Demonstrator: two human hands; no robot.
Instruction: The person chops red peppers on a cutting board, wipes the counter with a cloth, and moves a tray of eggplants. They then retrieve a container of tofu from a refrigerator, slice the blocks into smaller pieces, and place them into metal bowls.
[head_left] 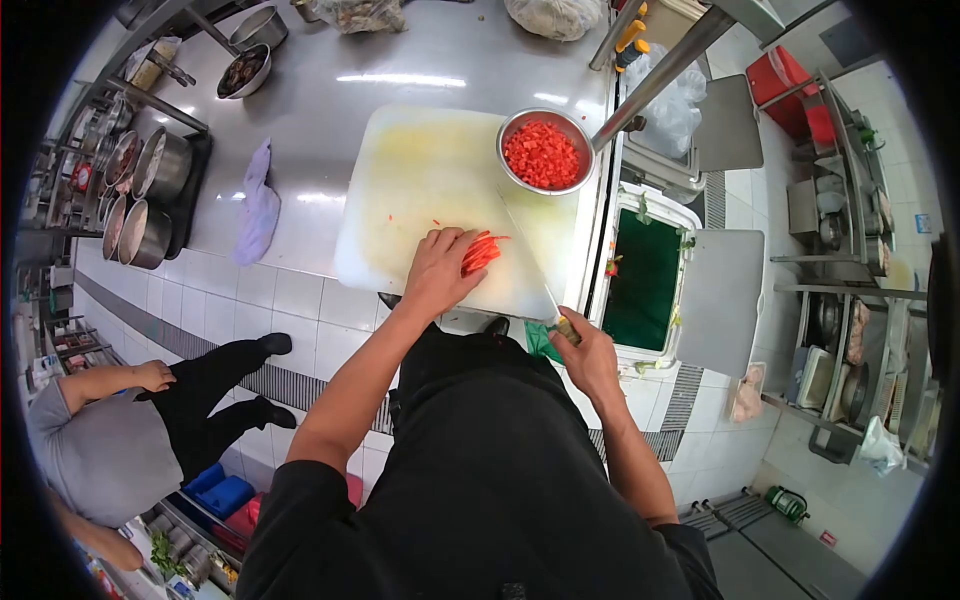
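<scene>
My left hand (440, 268) is closed over a bundle of thin red strips (483, 252), which look like red pepper, on the white cutting board (400, 170). My right hand (588, 352) grips the handle of a kitchen knife (533, 262). The blade points away from me across the board, to the right of the strips and apart from them. At the board's far right corner sits a metal bowl (505, 165) full of diced red pieces (542, 155). A few red bits lie on the board left of the strips.
A purple cloth (258, 205) lies on the steel counter (310, 130). Farther left are a bowl of dark food (245, 72) and several pots (145, 235). A green-lined bin (640, 290) stands right of the board. Another person (110, 430) is at the lower left.
</scene>
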